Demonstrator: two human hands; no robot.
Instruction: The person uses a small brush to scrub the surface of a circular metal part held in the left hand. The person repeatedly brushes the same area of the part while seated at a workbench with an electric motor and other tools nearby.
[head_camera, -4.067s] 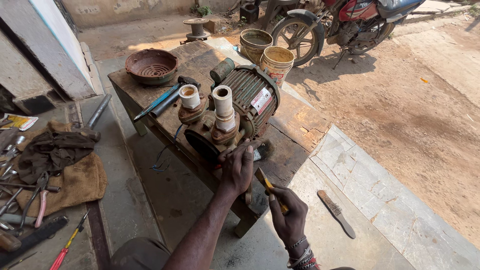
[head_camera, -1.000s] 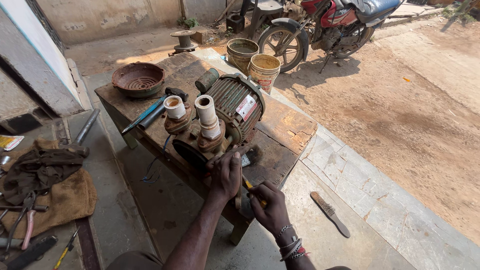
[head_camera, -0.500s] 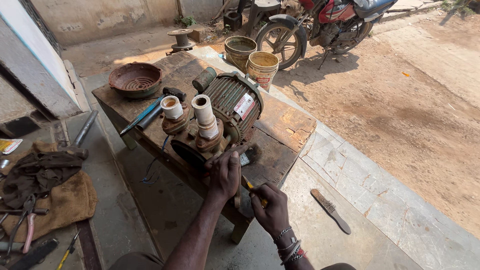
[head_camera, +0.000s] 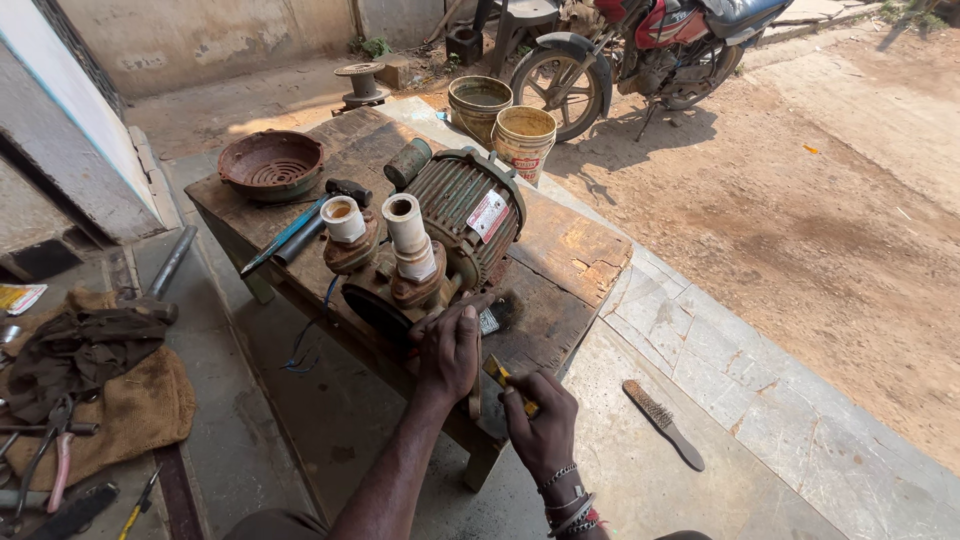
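Observation:
A rusty water pump with a green finned motor (head_camera: 455, 215) lies on a worn wooden bench (head_camera: 560, 255). Two white pipe stubs (head_camera: 408, 225) stick up from its pump end. My left hand (head_camera: 448, 345) presses flat on the near face of the pump housing. Just to its right, my right hand (head_camera: 540, 415) is closed around a small yellow-handled tool (head_camera: 500, 375), its tip pointing at the pump's lower edge. Bangles circle the right wrist.
A round rusty fan cover (head_camera: 272, 163) and a blue-handled tool (head_camera: 283, 235) lie on the bench's far end. A wire brush (head_camera: 662, 422) lies on the slab. Pliers and tools rest on burlap (head_camera: 110, 410) at left. Two buckets (head_camera: 523, 138) and a motorcycle (head_camera: 640, 50) stand behind.
My left hand stays on the pump face. My right hand with the yellow tool has moved in from the right, closer to the pump's lower edge. The view has shifted slightly.

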